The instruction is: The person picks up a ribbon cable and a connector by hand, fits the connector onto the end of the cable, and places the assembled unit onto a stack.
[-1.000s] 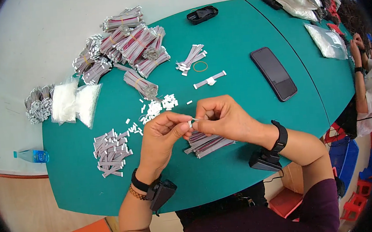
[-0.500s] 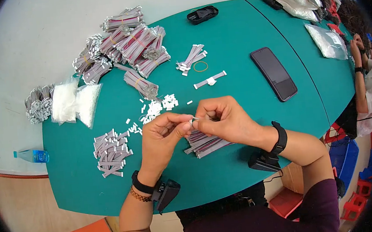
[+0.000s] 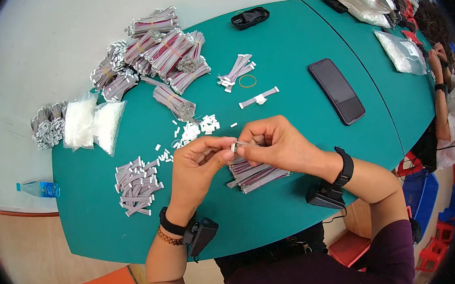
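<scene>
Over the near middle of the table, my left hand (image 3: 199, 163) pinches a small white connector (image 3: 234, 147) between thumb and forefinger. Against it, the closed thumb and forefinger of my right hand (image 3: 279, 147) grip the end of a grey ribbon cable (image 3: 241, 143), mostly hidden by the fingers. A stack of loose grey ribbon cables (image 3: 257, 175) lies partly under my right hand. Just beyond my left hand are scattered white connectors (image 3: 208, 125). To its left is a heap of short grey cables with white ends (image 3: 138, 186).
Banded cable bundles (image 3: 168, 52) pile up at the back left, beside clear bags of white parts (image 3: 108, 122). Farther back lie a few cables (image 3: 236, 72), a rubber band (image 3: 247, 80) and a black case (image 3: 250, 18). A phone (image 3: 336, 91) lies right. Another person's arm (image 3: 439, 91) shows far right.
My fingers have shifted slightly, and the white connector between them shows more plainly. Both hands stay together in nearly the same place.
</scene>
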The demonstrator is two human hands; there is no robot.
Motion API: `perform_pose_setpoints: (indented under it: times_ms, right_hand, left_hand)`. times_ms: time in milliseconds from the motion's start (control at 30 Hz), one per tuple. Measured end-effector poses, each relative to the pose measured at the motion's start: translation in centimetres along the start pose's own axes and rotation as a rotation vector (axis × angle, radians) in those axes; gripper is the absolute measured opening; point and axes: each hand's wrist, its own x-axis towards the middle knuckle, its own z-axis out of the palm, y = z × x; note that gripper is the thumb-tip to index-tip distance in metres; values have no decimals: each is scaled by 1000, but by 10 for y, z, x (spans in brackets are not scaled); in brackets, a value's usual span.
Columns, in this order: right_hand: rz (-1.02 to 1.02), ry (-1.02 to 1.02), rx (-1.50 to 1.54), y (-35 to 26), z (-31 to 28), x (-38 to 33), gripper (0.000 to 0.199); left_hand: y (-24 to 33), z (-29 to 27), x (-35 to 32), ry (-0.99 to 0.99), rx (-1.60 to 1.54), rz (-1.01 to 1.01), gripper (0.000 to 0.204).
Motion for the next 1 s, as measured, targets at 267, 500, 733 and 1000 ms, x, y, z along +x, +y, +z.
perform_pose_setpoints:
  times_ms: [267, 500, 733, 1000]
  right_hand:
    - [-6, -22, 69, 6, -1, 1, 12]
    - [20, -37, 38, 1, -2, 0, 13]
    - [5, -38, 66, 2, 1, -2, 14]
    - [-41, -36, 80, 3, 2, -1, 11]
  left_hand:
    - [-2, -2, 0, -9, 2, 33, 18]
    - [1, 0, 0, -7, 36, 58, 18]
    - [-2, 0, 0, -30, 26, 67, 17]
    - [-2, 0, 0, 7, 25, 96, 17]
